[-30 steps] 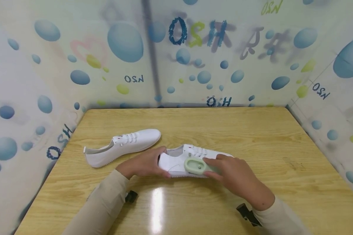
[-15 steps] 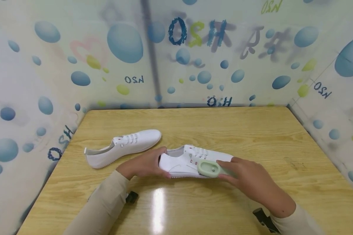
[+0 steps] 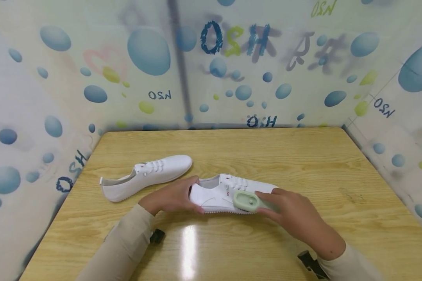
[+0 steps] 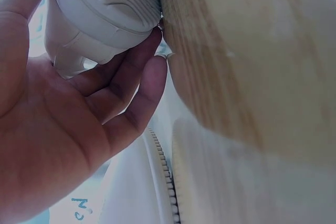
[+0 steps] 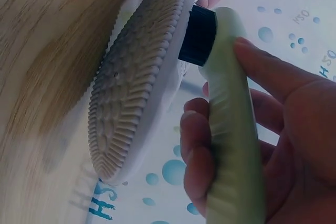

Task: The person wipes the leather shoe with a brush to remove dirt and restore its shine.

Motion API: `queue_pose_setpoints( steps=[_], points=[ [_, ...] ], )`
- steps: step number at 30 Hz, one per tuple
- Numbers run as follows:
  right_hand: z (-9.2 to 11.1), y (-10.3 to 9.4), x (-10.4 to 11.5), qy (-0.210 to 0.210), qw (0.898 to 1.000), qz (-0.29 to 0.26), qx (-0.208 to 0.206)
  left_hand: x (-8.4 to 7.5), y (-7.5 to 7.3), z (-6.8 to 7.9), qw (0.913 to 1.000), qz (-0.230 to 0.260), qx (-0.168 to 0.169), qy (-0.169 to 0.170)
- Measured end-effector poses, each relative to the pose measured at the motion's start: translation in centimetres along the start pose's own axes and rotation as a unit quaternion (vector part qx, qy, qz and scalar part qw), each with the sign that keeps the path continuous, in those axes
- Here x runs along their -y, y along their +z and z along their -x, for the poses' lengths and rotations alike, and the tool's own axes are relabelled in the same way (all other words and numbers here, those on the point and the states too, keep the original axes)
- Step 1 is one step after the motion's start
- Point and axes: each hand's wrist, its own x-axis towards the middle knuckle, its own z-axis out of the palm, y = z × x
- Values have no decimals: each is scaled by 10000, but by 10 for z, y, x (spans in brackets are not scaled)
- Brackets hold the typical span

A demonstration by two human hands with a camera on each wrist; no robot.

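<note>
1. The work in hand appears to be brushing the near side of a white shoe (image 3: 211,194), with the brush (image 3: 246,201) laid below its laces.
2. The left grip (image 3: 177,194) is clamped on that shoe's heel, steadying it just above or on the table (image 3: 320,164); the shoe is tilted enough for the right wrist view to show its sole (image 5: 131,82), but whether an edge touches down I cannot tell.
3. The right grip (image 3: 295,207) is closed round the green handle, and the dark bristles (image 5: 199,35) seem to meet the upper's side.
4. The second shoe (image 3: 152,176) lies beyond the left grip, untouched, toe pointing right.
5. As I judge it, another stroke calls for light, even pressure along the side, bristles flat, while the heel hold resists the push.
</note>
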Motion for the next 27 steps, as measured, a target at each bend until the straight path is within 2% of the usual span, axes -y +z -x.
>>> queue_pose_setpoints(
  steps=[12,19,27],
  points=[
    [-2,5,6,97,9998,172,59,-1,0,1,9999,-91,-15,65],
    [4,0,-2,181,9995,258,101,1,0,0,10000,-20,-11,-17],
    [16,-7,-15,203,9992,273,-202,-1,-1,0,9999,103,11,-5]
  ],
)
